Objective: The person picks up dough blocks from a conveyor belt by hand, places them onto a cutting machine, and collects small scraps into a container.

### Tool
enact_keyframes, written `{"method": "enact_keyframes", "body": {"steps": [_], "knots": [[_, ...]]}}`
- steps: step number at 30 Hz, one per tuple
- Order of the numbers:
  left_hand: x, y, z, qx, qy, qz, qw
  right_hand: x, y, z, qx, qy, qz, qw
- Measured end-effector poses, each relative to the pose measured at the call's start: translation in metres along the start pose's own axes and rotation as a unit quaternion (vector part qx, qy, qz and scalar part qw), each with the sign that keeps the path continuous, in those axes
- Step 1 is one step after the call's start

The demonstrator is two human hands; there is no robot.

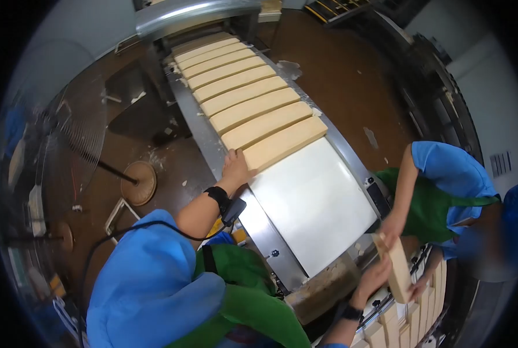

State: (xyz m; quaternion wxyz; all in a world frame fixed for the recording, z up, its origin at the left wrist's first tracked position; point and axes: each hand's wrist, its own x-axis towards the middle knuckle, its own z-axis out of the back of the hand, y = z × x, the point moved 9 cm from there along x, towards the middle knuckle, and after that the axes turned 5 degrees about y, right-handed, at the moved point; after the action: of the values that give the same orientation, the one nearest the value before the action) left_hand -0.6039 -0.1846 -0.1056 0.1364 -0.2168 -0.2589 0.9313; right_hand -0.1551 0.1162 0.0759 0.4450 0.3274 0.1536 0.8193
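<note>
Several long tan slabs (244, 93) lie side by side across a white conveyor belt (317, 197). My left hand (234, 166) is at the belt's left edge, fingers curled on the left end of the nearest slab (285, 142). A black band with a cable sits on that wrist. My right hand (375, 275) grips the side of an upright tan slab (399, 268) beyond the belt's end. A co-worker in a blue shirt and green apron (439, 197) holds the same slab, one hand (391, 225) at its top and another (418, 287) below.
More tan slabs stand on edge in a rack (412, 322) at the bottom right. The conveyor's metal frame (267, 238) runs along the belt. A floor fan (73, 133) on a round base (139, 182) stands on the brown floor at left.
</note>
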Motion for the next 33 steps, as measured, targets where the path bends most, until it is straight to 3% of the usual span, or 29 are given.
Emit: {"method": "enact_keyframes", "body": {"steps": [2, 3, 5, 6, 10, 12, 19, 24, 28, 30, 32, 33], "knots": [[0.008, -0.008, -0.005, 0.017, 0.008, -0.014, 1.0, 0.02, 0.027, -0.056, 0.036, 0.048, 0.009, 0.998], [0.01, -0.013, -0.007, 0.056, -0.014, -0.024, 0.998, 0.026, 0.041, -0.09, 0.123, 0.107, -0.001, 0.987], [0.01, -0.018, -0.011, 0.118, -0.044, -0.046, 0.991, 0.032, 0.038, -0.169, 0.094, 0.244, 0.028, 0.965], [0.01, -0.02, -0.013, 0.141, -0.051, -0.059, 0.987, 0.037, 0.042, -0.205, 0.026, 0.269, 0.056, 0.961], [0.012, -0.025, -0.01, 0.171, -0.018, -0.085, 0.981, 0.053, 0.069, -0.318, -0.101, 0.291, 0.053, 0.95], [0.012, -0.029, -0.012, 0.18, -0.008, -0.104, 0.978, 0.069, 0.098, -0.353, -0.152, 0.295, 0.003, 0.943], [0.016, -0.034, -0.015, 0.238, 0.05, -0.108, 0.964, 0.138, 0.202, -0.436, -0.171, 0.321, -0.033, 0.931], [0.013, -0.033, -0.022, 0.257, 0.025, -0.145, 0.955, 0.132, 0.202, -0.442, -0.127, 0.311, -0.094, 0.937], [0.004, -0.047, -0.024, 0.234, 0.012, -0.222, 0.947, 0.131, 0.169, -0.376, -0.11, 0.298, -0.212, 0.924], [-0.007, -0.07, -0.033, 0.19, 0.107, -0.254, 0.942, 0.124, 0.118, -0.327, -0.107, 0.223, -0.275, 0.929], [-0.034, -0.092, -0.053, 0.149, 0.187, -0.325, 0.915, 0.1, 0.068, -0.271, -0.091, 0.245, -0.375, 0.889], [-0.049, -0.107, -0.066, 0.095, 0.248, -0.349, 0.899, 0.089, 0.016, -0.271, -0.157, 0.185, -0.357, 0.902]]}}
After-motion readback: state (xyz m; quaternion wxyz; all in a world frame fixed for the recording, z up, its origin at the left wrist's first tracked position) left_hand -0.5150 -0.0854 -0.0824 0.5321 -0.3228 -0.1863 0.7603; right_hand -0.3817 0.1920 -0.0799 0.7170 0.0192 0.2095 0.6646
